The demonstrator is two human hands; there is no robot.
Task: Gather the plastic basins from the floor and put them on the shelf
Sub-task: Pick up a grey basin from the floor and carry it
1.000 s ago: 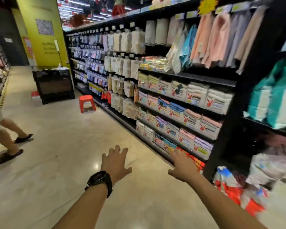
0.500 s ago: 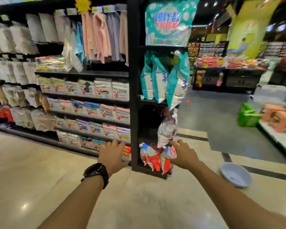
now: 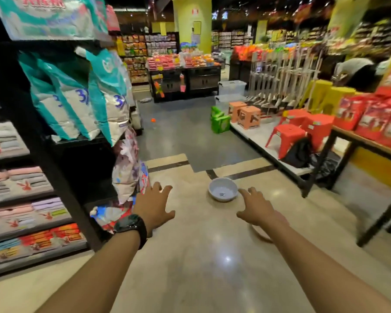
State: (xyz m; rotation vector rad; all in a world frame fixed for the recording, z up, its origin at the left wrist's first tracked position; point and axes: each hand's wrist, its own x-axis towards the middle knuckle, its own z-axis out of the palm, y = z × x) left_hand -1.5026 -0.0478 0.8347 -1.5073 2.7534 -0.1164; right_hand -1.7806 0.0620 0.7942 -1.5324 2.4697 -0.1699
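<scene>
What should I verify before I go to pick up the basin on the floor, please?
1. Basin found: pale basin sits upright on the floor ahead: ok.
2. Left hand free: fingers spread, holding nothing: ok.
3. Right hand free: fingers spread, holding nothing: ok.
4. Contact with basin: neither hand touches it: not ok.
5. Basin empty: small blurred speck inside: cannot tell.
</scene>
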